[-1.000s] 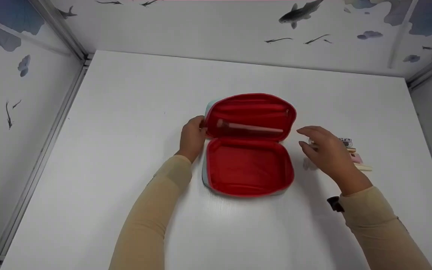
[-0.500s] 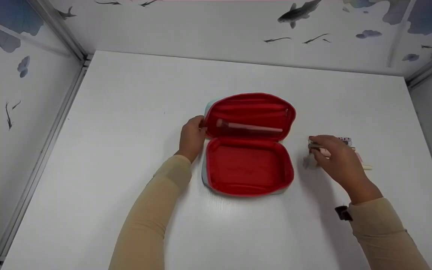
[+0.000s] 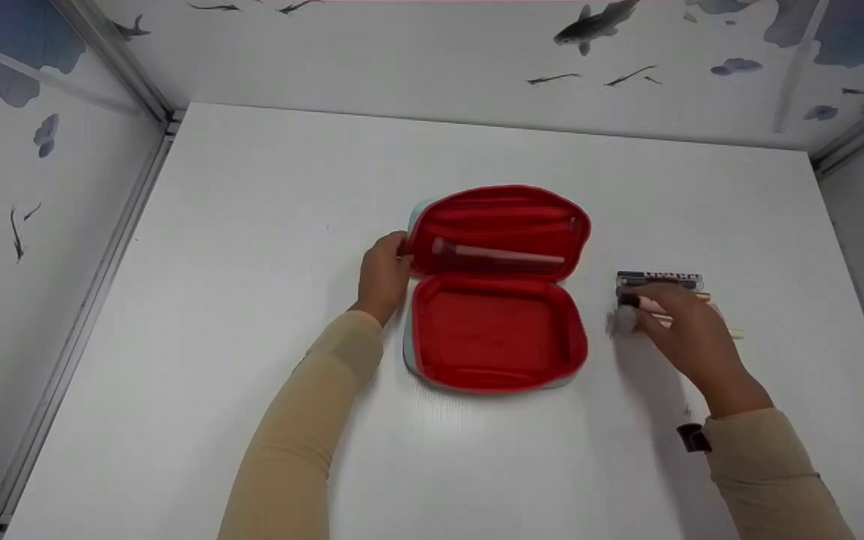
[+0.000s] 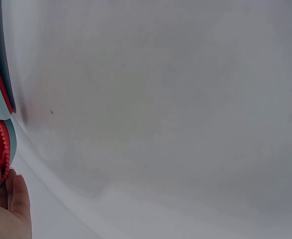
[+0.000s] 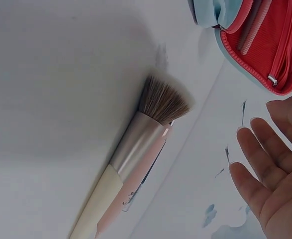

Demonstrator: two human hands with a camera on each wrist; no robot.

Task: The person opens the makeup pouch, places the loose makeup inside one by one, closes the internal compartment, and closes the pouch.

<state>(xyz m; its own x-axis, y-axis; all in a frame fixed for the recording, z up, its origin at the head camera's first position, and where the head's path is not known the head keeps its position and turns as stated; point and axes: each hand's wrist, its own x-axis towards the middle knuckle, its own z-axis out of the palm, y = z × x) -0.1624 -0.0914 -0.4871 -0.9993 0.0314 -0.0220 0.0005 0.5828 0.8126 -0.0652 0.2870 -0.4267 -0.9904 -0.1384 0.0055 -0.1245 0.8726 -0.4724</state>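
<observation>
A light-blue zip case (image 3: 499,337) with red lining lies unfolded in the middle of the table. One makeup brush (image 3: 507,255) sits in its raised lid. My left hand (image 3: 385,277) pinches the lid's left edge, thumb inside the zip rim and fingers outside in the left wrist view. To the right, my right hand (image 3: 691,345) hovers over a row of brushes and pens, partly covering them. In the right wrist view its fingers are spread with nothing between them. Near it there, a brush (image 5: 121,159) with brown bristles and a cream handle lies beside a pink item (image 5: 131,194).
Dark-ended pens (image 3: 657,277) lie at the far side of the row. The white table (image 3: 252,195) runs to a patterned back wall (image 3: 417,60) and a left side wall (image 3: 49,187).
My right hand has moved right and toward me, from beside the case to over the brushes, uncovering the pens and brush heads. The left hand has kept its hold on the lid.
</observation>
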